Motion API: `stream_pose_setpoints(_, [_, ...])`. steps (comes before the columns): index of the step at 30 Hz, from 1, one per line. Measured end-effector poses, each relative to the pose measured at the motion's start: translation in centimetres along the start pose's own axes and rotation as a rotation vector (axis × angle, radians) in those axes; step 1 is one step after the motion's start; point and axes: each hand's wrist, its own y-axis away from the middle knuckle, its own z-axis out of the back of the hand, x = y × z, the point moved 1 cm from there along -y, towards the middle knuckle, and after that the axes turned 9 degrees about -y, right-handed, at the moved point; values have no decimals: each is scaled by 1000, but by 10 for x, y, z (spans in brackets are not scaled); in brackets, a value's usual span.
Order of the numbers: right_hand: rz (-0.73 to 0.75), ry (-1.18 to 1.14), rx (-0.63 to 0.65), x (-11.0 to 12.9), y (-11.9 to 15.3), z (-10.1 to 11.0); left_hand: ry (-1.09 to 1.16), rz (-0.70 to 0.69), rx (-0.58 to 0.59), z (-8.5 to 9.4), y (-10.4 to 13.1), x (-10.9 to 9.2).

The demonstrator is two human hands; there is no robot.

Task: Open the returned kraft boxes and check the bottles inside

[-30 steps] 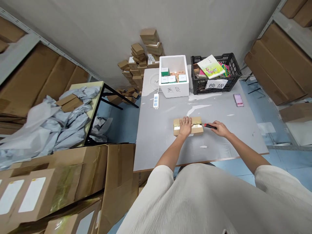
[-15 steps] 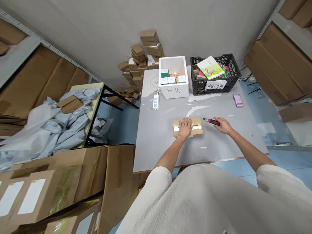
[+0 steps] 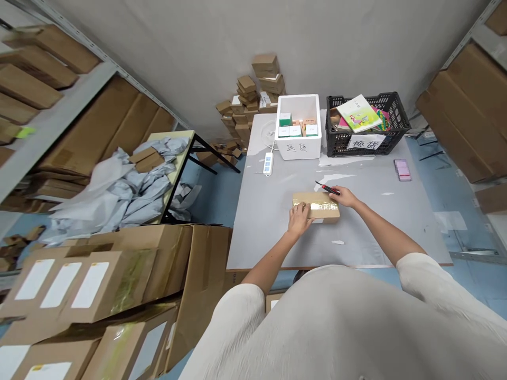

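A small cardboard box (image 3: pixel 322 199) lies flat on the grey table (image 3: pixel 269 232), with shiny clear tape along its top. My left hand (image 3: pixel 300 217) is at the box's near left corner, its fingers curled over the edge and gripping it. In my right hand (image 3: pixel 344 196) is a red and black utility knife (image 3: pixel 328 188), its tip pointing to the far left. This hand is by the box's far right corner, the knife over the far edge. Whether the blade touches the box I cannot tell.
At the back stand a white foam bin (image 3: pixel 298 148) with small boxes and a black crate (image 3: pixel 366 146) with books. A power strip (image 3: pixel 268 164) and a blurred pink item (image 3: pixel 403 170) lie on the table. Large cartons (image 3: pixel 150 274) and a side table of grey mailing bags (image 3: pixel 138 195) are left.
My right hand has brought the knife left to the box's far edge. My left hand has slid from the box's top to its near left corner. The view has swung left.
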Motion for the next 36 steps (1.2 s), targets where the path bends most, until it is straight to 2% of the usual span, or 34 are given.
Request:
stream_pose_setpoints(5, [-41, 129, -30, -1, 7, -4, -20, 65, 26, 2, -10, 9])
stream_pose_setpoints(8, [-60, 129, -43, -6, 24, -4, 6, 102, 83, 5, -18, 15])
stream_pose_setpoints(11, [-88, 96, -60, -11, 49, -14, 51, 126, 116, 8, -26, 20])
stream_pose_setpoints(14, [-100, 36, -65, -15, 71, -29, 68, 158, 123, 11, -31, 19])
stream_pose_setpoints(17, [-82, -48, -19, -18, 76, -35, 71, 177, 68, 14, -32, 9])
stream_pose_setpoints(21, [-85, -79, -102, -17, 46, -23, 103, 197, -13, 12, -32, -21])
stream_pose_setpoints(24, [-37, -48, -162, -6, 8, -12, 156, 204, 46, 3, -34, -51])
stream_pose_setpoints(28, [3, 38, -84, 12, -39, -11, 164, 284, 105, -12, -38, -79])
stream_pose_setpoints(31, [-51, 123, -23, 18, -59, -14, 123, 256, 178, -19, -38, -79])
stream_pose_setpoints(33, [-73, 172, -13, 17, -63, -16, 93, 182, 225, -19, -38, -68])
stream_pose_setpoints(36, [-101, 148, -39, 8, -55, -15, 38, 35, 287, -14, -38, -45])
